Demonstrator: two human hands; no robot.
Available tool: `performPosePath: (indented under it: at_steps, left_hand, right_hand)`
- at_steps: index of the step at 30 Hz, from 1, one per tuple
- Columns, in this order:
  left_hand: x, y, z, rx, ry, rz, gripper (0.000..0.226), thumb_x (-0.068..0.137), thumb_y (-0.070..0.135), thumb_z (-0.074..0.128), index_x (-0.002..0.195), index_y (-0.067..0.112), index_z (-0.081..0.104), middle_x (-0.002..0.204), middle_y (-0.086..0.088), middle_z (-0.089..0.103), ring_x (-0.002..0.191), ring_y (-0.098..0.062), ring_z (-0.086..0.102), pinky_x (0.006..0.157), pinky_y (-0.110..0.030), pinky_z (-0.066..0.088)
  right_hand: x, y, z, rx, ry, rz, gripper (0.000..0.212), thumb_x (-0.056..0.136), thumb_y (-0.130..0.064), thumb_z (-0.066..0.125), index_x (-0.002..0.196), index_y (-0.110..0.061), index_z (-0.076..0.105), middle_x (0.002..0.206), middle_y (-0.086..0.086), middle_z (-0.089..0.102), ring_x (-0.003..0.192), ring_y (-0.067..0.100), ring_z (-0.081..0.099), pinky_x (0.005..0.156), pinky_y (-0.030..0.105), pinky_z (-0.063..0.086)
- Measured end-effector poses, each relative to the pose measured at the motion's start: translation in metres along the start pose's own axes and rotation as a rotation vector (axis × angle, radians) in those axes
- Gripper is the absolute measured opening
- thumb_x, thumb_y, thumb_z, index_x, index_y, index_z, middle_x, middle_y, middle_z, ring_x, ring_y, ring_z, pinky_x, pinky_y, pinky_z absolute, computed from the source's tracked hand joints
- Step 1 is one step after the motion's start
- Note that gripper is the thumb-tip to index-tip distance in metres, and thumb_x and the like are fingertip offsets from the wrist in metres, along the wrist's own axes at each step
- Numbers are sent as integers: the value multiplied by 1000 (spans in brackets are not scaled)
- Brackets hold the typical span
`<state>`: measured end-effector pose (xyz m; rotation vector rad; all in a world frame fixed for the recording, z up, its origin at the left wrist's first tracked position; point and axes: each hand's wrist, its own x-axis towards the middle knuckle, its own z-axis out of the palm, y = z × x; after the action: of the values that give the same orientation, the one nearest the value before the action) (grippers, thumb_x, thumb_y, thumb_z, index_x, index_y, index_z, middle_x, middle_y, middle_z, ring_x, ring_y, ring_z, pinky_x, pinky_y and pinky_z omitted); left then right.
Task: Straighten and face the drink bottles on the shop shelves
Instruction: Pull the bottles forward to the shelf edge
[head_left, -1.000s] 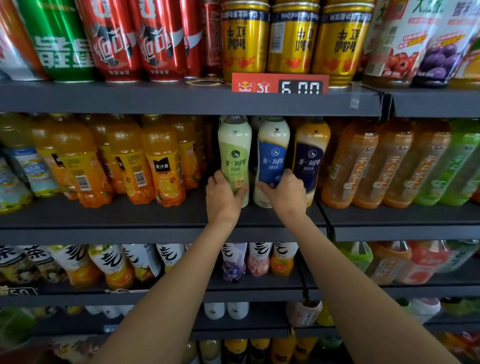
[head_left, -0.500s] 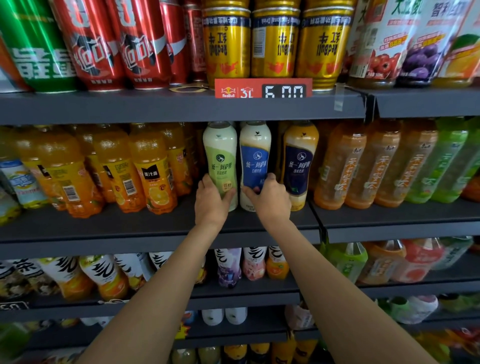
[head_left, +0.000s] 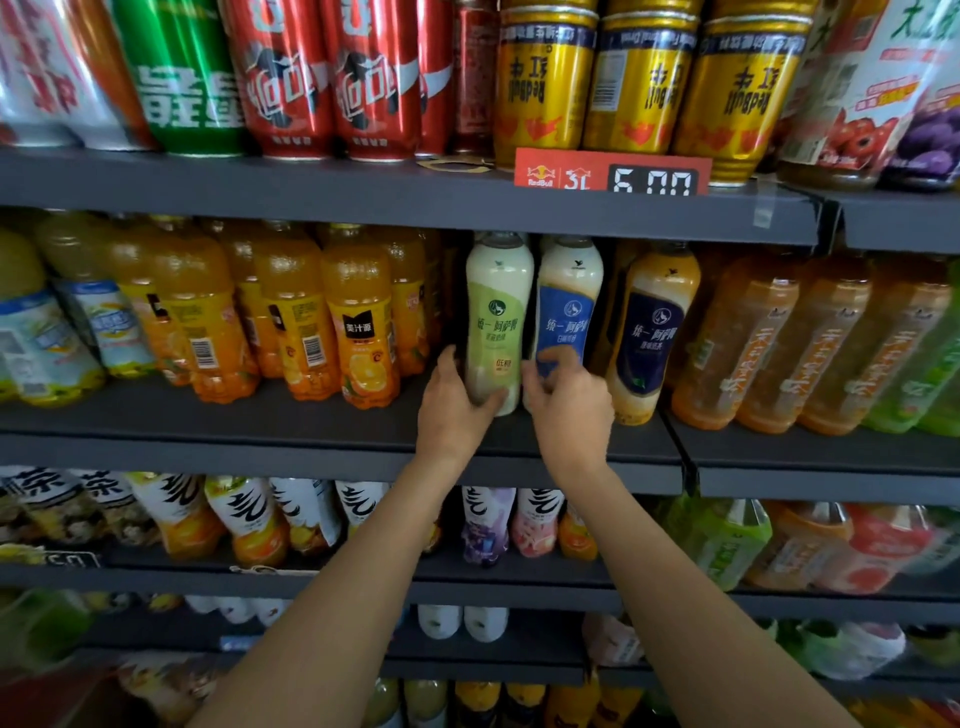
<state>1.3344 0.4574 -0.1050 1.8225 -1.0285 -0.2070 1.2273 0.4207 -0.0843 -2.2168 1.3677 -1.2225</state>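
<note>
The head view looks forward, close to the dark shelves (head_left: 260, 192), arms reaching in from below.

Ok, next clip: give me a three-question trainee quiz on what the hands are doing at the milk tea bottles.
1. True or false: the left hand grips the green-label bottle.
2. The right hand holds which bottle? A) blue-label bottle B) dark-label bottle C) an orange juice bottle
3. Fill in: the price tag above reads ____.

Key: 1 true; 2 A; 3 6.00
</note>
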Motion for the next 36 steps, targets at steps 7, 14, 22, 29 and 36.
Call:
performPosePath:
  at_steps: [7, 14, 22, 29, 36]
  left_hand:
    - [9, 14, 0, -38, -5, 31, 53, 87, 27, 64, 132, 7, 43, 124, -13, 54, 113, -28, 53, 83, -32, 42]
    - [14, -6, -30, 163, 55, 26, 49, 86, 30, 64, 123, 4, 45, 122, -14, 54, 112, -30, 53, 85, -36, 42]
    - [24, -13, -50, 291, -46, 24, 41, 90, 30, 60, 116, 2, 45, 116, -16, 58, 106, -31, 56, 77, -32, 41]
    - [27, -18, -56, 303, -53, 53, 43, 90, 30, 60, 119, 3, 44, 119, -15, 58, 108, -31, 56, 77, -30, 39]
    - [25, -19, -56, 308, -53, 64, 46, 90, 32, 59, 122, 3, 42, 120, -15, 57, 109, -32, 55, 83, -38, 44]
  right_hand:
    - [2, -14, 8, -12, -103, -11, 32, 94, -35, 51, 112, -9, 58, 87, 12, 67, 84, 30, 63, 74, 44, 51]
    - [2, -18, 28, -98, -185, 64, 32, 95, -34, 49, 108, -4, 52, 94, 15, 65, 94, 32, 60, 63, 33, 38]
    - [29, -33, 60, -97, -291, 229, 44, 94, -29, 52, 126, -1, 38, 116, 18, 60, 107, 33, 58, 84, 40, 46]
    - [36, -37, 81, 31, -146, 390, 63, 90, -23, 58, 137, -2, 23, 117, 18, 60, 107, 35, 59, 82, 42, 48]
    - [33, -34, 86, 32, -137, 418, 53, 89, -29, 59, 129, -5, 34, 117, 18, 60, 107, 34, 58, 80, 41, 47]
